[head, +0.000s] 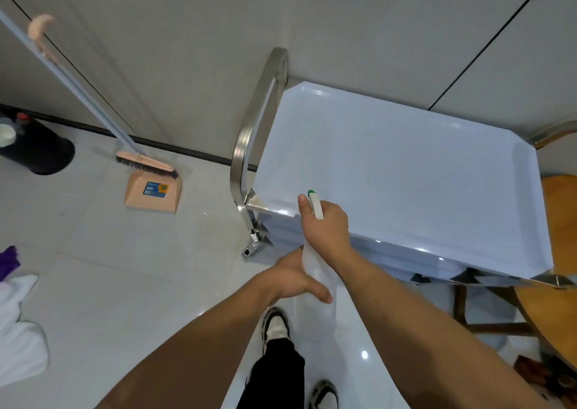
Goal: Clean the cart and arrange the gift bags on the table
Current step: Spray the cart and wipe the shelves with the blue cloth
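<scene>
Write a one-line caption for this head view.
Right hand grips a spray bottle at the cart's top tray; left hand holds the bottle's body.

Your right hand (326,221) covers the spray bottle (315,279) neck; its lower body blurs. The wooden table (559,221) is cut off right.

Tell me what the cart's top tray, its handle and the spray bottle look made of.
Top tray: glossy pale blue surface with small glints, plastic or coated metal; unclear which.
Handle: brushed steel look, a silvery curved bar with streaked reflections.
Spray bottle: translucent white plastic, with a white trigger head and green nozzle tip.
</scene>
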Demonstrator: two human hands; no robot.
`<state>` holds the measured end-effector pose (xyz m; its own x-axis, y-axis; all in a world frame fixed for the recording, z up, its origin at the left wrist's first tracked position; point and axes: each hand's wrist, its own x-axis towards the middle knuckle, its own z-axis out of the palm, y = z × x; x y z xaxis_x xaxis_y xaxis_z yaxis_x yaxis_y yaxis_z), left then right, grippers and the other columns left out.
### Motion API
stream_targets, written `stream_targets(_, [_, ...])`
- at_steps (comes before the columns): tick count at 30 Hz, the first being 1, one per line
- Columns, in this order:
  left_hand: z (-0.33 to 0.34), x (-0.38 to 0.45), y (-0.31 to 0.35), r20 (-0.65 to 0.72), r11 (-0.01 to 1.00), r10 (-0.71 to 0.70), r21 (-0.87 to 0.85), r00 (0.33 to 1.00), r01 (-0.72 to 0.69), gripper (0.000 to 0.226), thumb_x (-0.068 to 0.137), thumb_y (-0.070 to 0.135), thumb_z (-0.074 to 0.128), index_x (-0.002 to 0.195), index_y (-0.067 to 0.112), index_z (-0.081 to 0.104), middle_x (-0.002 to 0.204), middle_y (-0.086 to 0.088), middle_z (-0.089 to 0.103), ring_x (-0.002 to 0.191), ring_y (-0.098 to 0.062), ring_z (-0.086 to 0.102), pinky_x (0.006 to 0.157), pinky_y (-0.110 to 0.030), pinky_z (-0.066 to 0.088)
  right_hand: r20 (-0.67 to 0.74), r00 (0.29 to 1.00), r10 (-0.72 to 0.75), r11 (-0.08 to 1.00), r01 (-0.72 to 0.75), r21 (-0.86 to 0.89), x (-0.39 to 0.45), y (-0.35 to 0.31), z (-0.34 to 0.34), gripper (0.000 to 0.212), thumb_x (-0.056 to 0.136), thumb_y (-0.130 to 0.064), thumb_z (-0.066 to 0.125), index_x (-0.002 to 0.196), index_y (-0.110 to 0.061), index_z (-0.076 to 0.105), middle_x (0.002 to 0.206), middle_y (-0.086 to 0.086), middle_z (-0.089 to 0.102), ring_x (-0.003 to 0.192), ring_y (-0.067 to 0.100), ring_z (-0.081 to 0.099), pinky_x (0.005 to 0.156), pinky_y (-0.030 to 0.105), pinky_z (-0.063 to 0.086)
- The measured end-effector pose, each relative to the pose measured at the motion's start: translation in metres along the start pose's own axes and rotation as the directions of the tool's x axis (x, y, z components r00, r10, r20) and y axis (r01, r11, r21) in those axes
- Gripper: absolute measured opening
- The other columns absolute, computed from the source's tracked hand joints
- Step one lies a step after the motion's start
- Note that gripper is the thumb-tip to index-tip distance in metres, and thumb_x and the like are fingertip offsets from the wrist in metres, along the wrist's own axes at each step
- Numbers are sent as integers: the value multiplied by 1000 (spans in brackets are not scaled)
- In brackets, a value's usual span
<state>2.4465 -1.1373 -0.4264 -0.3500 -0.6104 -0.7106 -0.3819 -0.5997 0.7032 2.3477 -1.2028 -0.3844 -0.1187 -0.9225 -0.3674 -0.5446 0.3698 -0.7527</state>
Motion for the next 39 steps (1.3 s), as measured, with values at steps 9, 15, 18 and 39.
stream_targets(9, [86,-21,-9,7,995,-39,89,999,38,94,35,38,99,119,43,58,112,15,70,110,-13,64,95,-40,56,-178,984,20,999,-10,52,-62,66,-45,59,101,-48,50,52,-17,40,48,-2,44,49,17,44,56,33,36])
stream_targets(15, [161,-31,-12,45,988,-4,154,999,-3,96,30,33,99,118,41,59,110,15,72,109,-12,65,97,-40,56,-290,957,3,994,28,103,-112,119,-93,51,101,-45,54,62,-13,46,54,-2,45,52,12,43,52,29,31])
stream_targets(18, [191,-33,-17,36,979,-3,203,999,-4,96,34,30,98,120,41,57,112,15,69,110,-12,63,97,-39,55,-333,943,2,991,43,127,-128,147,-108,52,102,-43,52,59,-15,44,52,-3,44,50,12,42,51,29,32])
stream_targets(39, [125,138,-150,21,990,-47,137,999,44,83,40,28,92,115,40,60,108,14,71,108,-14,64,94,-43,56,-218,975,48,987,-12,161,14,262,59,51,100,-44,57,57,-17,47,51,-1,46,51,18,47,56,33,42])
